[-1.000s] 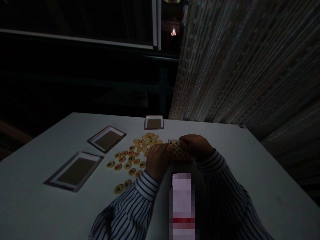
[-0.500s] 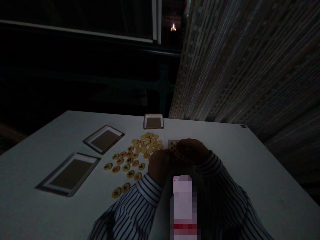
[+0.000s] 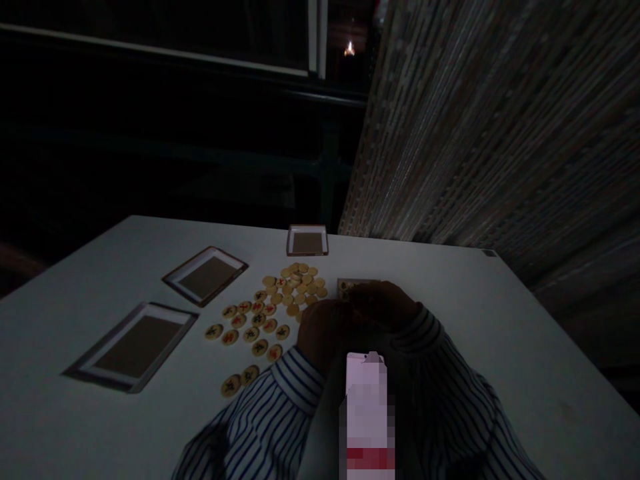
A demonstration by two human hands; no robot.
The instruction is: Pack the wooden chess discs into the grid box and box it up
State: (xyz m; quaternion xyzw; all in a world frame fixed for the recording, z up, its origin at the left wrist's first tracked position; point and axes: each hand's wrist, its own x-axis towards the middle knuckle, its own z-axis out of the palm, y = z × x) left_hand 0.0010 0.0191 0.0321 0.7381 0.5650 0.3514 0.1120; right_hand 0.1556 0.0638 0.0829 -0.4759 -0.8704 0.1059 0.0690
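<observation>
My left hand [image 3: 320, 333] is near the table's middle, just right of the loose xiangqi pieces. My right hand [image 3: 387, 303] reaches in from the right and lies over a small shallow tray [image 3: 345, 283] with several round pieces in it. Both hands almost meet at the tray's near side, and their fingers are lost in deep shadow, so what they hold cannot be made out. Left of my hands lie face-up pieces [image 3: 251, 333] with red and black characters. Behind them is a heap of mostly blank-side-up pieces [image 3: 301, 281].
Three shallow rectangular trays or lids stand on the white table [image 3: 500, 373]: near left [image 3: 135, 347], farther left [image 3: 206, 275] and at the back edge [image 3: 307, 241]. A lit phone [image 3: 367, 400] is below my hands. A strand curtain [image 3: 425, 133] hangs behind the table at right.
The view has shifted slightly. My right hand covers a little more of the pieces in the small tray. The loose pieces and the other trays keep their places.
</observation>
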